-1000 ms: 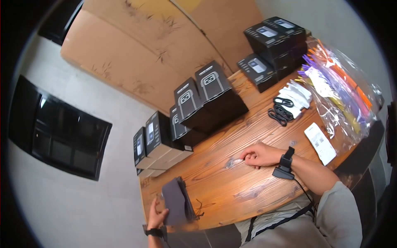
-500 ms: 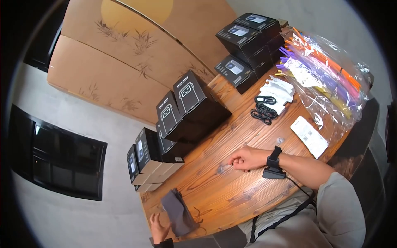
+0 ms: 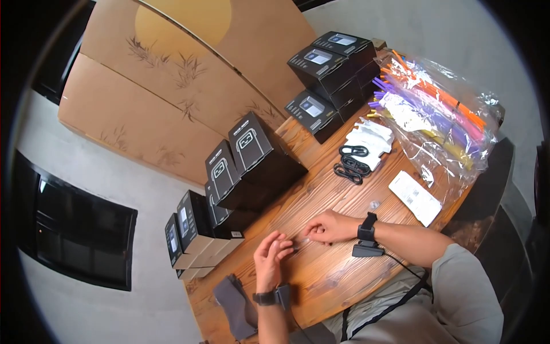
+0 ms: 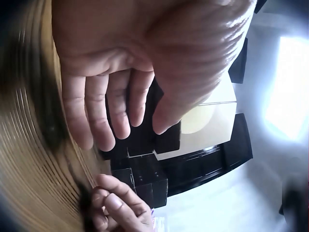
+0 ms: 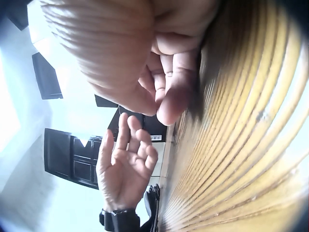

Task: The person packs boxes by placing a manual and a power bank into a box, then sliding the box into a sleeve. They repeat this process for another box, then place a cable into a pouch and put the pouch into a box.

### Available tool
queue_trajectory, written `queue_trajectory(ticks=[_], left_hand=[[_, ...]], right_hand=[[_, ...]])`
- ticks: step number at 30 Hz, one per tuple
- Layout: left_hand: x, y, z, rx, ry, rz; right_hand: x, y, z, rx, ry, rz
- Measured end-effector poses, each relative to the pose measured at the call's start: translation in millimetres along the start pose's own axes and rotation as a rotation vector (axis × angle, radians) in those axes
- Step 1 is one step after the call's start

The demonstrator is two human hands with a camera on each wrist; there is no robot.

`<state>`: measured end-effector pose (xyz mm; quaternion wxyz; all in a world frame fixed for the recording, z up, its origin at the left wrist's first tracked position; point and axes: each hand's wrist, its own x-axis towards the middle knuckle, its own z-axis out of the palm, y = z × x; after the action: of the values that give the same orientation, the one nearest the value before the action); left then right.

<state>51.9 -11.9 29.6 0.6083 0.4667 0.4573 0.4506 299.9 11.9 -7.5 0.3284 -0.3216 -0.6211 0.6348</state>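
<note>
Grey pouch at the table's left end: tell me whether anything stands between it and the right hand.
Yes: in the head view, the left hand and its black wristband lie across the straight path from the right hand to the grey pouch.

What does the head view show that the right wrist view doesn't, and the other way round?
Only the head view: a clear plastic bag of coloured sticks, coiled black cables and a white printed item.

Only the right wrist view: the palm side of the right hand close up, its fingers curled. Whether they hold anything small is unclear.

Both: the left hand with a black wrist strap, the wooden table, black boxes and a dark-framed window.
</note>
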Motion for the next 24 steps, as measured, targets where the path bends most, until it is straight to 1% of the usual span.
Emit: queue_trajectory(ticks=[4, 8, 10, 14, 16, 17, 18, 19, 21, 22, 24], left_hand=[[32.1, -18.5, 0.7, -0.131, -0.022, 0.010], [45.3, -24.5, 1.1, -0.154, -0.053, 0.033], [46.5, -22.6, 2.1, -0.186, -0.064, 0.046], [48.4, -26.5, 0.1, -0.243, -0.019, 0.072], [49.1, -30.2, -4.8, -0.229, -0.021, 0.089], [48.8, -33.4, -5.5, -0.223, -0.020, 0.096], [46.6, -28.1, 2.3, -0.198, 0.018, 0.084], [47.5, -29.0, 2.4, -0.184, -0.003, 0.086], [45.7, -31.2, -2.2, -0.159, -0.030, 0.084], [43.3, -29.1, 1.4, -0.155, 0.001, 0.087], [40.4, -31.0, -3.1, -0.169, 0.010, 0.071]], right_hand=[[3.0, 4.3, -1.6, 0.047, 0.028, 0.026], [2.4, 0.0, -2.5, 0.035, 0.034, 0.033], [1.4, -3.9, -1.5, 0.046, 0.041, 0.049], [3.7, -2.4, -1.1, 0.050, 0.051, 0.064], [3.7, -6.1, -1.5, 0.038, 0.058, 0.080], [3.4, -8.9, -1.7, 0.023, 0.062, 0.072], [3.7, -11.4, -1.9, 0.008, 0.064, 0.065], [5.4, -11.3, -2.4, -0.009, 0.062, 0.060], [10.3, -2.5, -0.7, -0.039, 0.099, -0.010], [11.6, 1.0, 0.2, -0.050, 0.112, -0.044], [11.9, -0.4, 0.9, -0.005, 0.104, 0.032]])
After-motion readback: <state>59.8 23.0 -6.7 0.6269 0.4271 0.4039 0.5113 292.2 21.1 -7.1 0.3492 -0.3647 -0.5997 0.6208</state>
